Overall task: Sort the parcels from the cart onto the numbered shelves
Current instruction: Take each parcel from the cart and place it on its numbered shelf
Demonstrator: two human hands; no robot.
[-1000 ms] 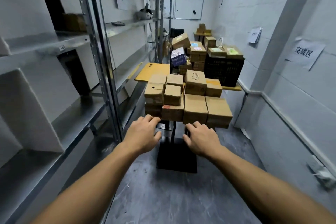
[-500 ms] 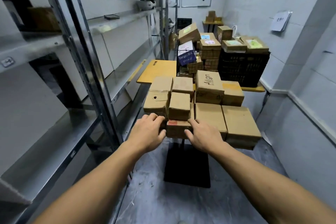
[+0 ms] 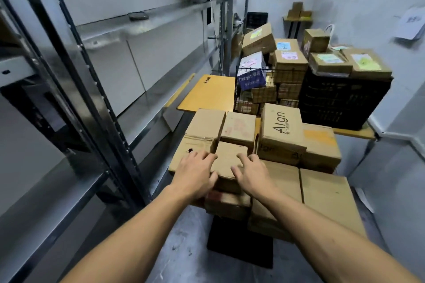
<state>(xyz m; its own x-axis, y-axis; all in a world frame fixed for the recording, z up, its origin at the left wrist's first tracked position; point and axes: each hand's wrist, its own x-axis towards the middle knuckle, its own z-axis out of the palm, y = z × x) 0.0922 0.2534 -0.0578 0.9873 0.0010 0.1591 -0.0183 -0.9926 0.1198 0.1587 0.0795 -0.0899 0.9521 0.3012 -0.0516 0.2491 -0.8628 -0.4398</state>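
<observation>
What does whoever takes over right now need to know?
Left hand: grips the small box at its left edge, thumb on the near face.
Right hand: fingers spread on the box's top.
The small box sits on the stack on the cart, beside the shelves.
Done: box reached, not lifted.
Left: lift and shelve it, then the other boxes. Shelf numbers are not readable here.

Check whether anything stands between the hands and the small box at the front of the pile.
Nothing visible does. The left hand grips the small brown cardboard box at its left edge and the right hand lies on its top. Neighbouring cardboard cartons crowd its sides.
</observation>
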